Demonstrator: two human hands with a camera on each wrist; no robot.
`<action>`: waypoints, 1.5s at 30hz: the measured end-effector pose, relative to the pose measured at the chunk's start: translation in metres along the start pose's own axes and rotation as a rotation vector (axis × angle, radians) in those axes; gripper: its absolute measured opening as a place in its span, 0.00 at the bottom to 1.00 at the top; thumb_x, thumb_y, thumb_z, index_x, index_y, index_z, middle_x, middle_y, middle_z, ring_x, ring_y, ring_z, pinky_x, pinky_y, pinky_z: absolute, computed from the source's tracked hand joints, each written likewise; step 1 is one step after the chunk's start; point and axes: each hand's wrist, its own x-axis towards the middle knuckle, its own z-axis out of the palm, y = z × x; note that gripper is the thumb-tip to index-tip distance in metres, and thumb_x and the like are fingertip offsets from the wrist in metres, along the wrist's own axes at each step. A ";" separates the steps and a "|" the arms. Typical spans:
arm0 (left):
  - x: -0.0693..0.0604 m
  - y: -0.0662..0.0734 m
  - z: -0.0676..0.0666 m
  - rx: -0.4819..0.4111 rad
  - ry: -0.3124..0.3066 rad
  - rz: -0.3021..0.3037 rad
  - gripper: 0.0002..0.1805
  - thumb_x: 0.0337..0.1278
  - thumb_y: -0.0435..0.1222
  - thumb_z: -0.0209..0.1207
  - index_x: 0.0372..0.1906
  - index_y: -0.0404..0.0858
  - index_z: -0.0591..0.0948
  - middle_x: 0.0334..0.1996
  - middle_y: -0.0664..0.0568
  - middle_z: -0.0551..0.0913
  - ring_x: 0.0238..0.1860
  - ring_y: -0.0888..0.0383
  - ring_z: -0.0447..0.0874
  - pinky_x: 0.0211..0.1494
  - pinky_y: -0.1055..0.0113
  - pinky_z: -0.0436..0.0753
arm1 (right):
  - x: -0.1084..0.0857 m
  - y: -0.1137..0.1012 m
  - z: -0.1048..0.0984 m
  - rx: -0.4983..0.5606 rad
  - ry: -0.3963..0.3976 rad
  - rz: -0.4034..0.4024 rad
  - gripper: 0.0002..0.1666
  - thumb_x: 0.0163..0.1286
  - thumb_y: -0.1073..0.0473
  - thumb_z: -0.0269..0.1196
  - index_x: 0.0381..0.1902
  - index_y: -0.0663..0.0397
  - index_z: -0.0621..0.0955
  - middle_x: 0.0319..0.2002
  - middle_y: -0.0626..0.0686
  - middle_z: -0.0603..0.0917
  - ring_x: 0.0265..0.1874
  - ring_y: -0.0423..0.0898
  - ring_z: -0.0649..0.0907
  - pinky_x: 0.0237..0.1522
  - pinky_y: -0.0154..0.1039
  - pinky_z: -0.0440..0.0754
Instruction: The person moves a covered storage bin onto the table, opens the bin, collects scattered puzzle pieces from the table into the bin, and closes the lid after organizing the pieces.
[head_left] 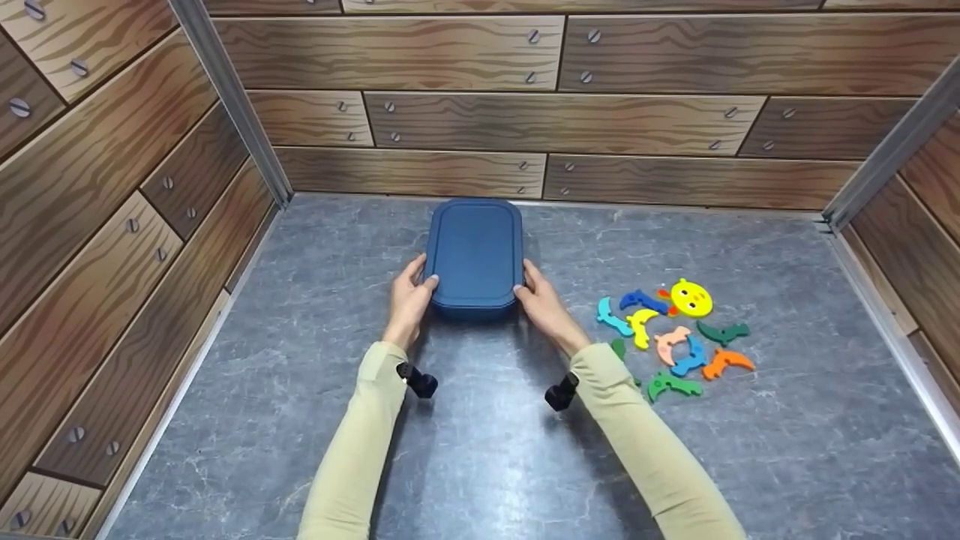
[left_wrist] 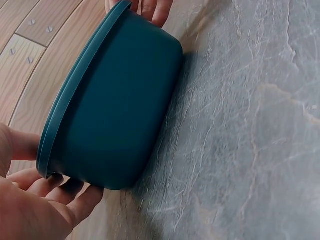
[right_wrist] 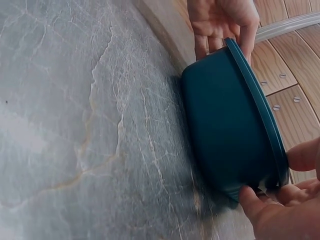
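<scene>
A blue lidded container (head_left: 477, 251) is held between both hands near the back of the table; in the wrist views its side (left_wrist: 115, 100) (right_wrist: 225, 120) looks dark teal. My left hand (head_left: 410, 304) grips its left side, thumb on the lid's edge and fingers around the side and under the rim. On the opposite side my right hand (head_left: 551, 307) grips it the same way, thumb at the lid's front right corner. The lid is on, and what is inside is hidden.
Right of the right hand lie several flat coloured pieces, among them a yellow smiling face (head_left: 691, 298), an orange piece (head_left: 727, 364) and a green piece (head_left: 673, 385). Wood-patterned walls (head_left: 465, 56) stand behind and at both sides of the grey table (head_left: 285, 300).
</scene>
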 end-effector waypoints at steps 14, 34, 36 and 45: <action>-0.010 0.001 0.001 -0.031 -0.033 0.009 0.30 0.64 0.24 0.55 0.71 0.27 0.65 0.70 0.35 0.65 0.72 0.46 0.62 0.71 0.62 0.64 | -0.011 0.000 -0.006 0.058 -0.021 -0.011 0.37 0.78 0.67 0.45 0.77 0.67 0.44 0.75 0.66 0.51 0.74 0.55 0.54 0.72 0.46 0.54; -0.024 -0.005 0.008 -0.017 -0.073 0.005 0.30 0.66 0.27 0.56 0.72 0.31 0.66 0.70 0.38 0.66 0.71 0.48 0.62 0.70 0.61 0.66 | -0.027 0.008 -0.020 0.023 -0.022 -0.021 0.36 0.78 0.67 0.46 0.77 0.66 0.45 0.75 0.66 0.52 0.74 0.55 0.55 0.72 0.45 0.54; -0.025 -0.005 0.010 -0.025 -0.082 0.005 0.30 0.66 0.27 0.55 0.72 0.30 0.65 0.71 0.39 0.66 0.71 0.48 0.62 0.70 0.61 0.66 | -0.030 0.008 -0.024 0.012 -0.031 -0.014 0.36 0.79 0.66 0.45 0.78 0.65 0.44 0.75 0.65 0.52 0.74 0.55 0.55 0.72 0.46 0.55; -0.034 -0.007 0.016 -0.022 -0.101 0.013 0.29 0.67 0.27 0.55 0.71 0.29 0.65 0.71 0.38 0.65 0.71 0.47 0.62 0.70 0.62 0.66 | -0.042 0.011 -0.034 -0.012 -0.030 0.015 0.37 0.79 0.63 0.47 0.78 0.61 0.45 0.76 0.64 0.51 0.74 0.54 0.56 0.72 0.45 0.56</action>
